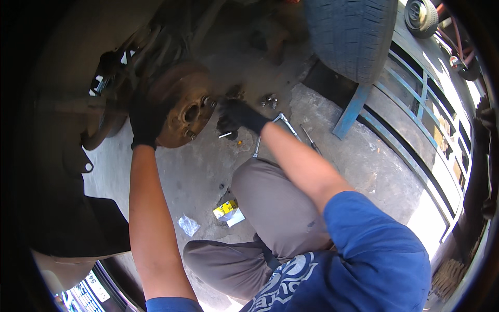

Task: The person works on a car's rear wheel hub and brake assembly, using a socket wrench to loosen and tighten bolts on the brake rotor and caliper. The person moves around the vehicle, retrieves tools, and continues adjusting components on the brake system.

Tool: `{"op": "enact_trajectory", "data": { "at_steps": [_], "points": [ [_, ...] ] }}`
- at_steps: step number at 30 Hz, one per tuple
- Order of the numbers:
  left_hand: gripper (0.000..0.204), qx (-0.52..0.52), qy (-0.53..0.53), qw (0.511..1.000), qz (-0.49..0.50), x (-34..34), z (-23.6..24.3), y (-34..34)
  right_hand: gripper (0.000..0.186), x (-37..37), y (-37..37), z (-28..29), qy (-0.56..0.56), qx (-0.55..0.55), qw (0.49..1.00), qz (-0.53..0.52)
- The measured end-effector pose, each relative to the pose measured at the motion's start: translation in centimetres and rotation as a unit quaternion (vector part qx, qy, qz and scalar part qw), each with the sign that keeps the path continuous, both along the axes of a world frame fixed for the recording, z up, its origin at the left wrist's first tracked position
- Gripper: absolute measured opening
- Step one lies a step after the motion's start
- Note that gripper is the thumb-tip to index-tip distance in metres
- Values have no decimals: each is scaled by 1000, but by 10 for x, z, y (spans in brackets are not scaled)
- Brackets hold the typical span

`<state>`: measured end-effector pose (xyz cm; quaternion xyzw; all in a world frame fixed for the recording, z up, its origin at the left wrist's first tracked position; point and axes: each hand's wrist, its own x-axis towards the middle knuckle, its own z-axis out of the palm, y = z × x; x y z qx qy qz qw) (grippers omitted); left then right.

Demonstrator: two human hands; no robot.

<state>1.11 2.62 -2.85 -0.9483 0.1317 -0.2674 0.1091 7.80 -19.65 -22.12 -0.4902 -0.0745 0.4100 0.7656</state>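
My gloved left hand (146, 120) is at the left side of the rusty brake disc and hub (182, 119), wrapped against it in shadow. Two studs with nuts or fittings show on the hub's face. My gloved right hand (236, 114) is just right of the disc, fingers curled low over dark things on the floor; what it holds is hidden. Beyond it lie several small metal sockets (270, 101). A bent wrench (283, 119) and a straight steel tool (312, 140) lie near my right forearm, and a small orange piece (240, 142) sits below my right hand.
A tire (348, 36) stands at upper right beside a blue metal rack (405, 135). A small wheel (421, 18) is in the far corner. A yellow box (226, 210) and plastic bag (188, 225) lie by my knees. Dark vehicle underbody (67, 208) fills the left.
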Motion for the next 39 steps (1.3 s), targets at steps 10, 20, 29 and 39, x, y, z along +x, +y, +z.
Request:
{"op": "enact_trajectory", "data": {
  "at_steps": [10, 20, 29, 39],
  "points": [
    [59, -195, 20, 981, -10, -4, -9, 1, 47, -18, -152, -161, -386, -649, 655, 16],
    [71, -186, 12, 971, 147, -2, 1, -12, 28, -50, -182, -103, -399, -544, 737, -28],
    [91, -229, 5, 959, 164, -18, 24, -31, 19, -66, -245, 43, -315, -369, 858, -168],
    [79, -286, 22, 950, 122, -14, 22, -26, 22, -59, -237, 129, -299, -369, 877, -71]
  ]
}}
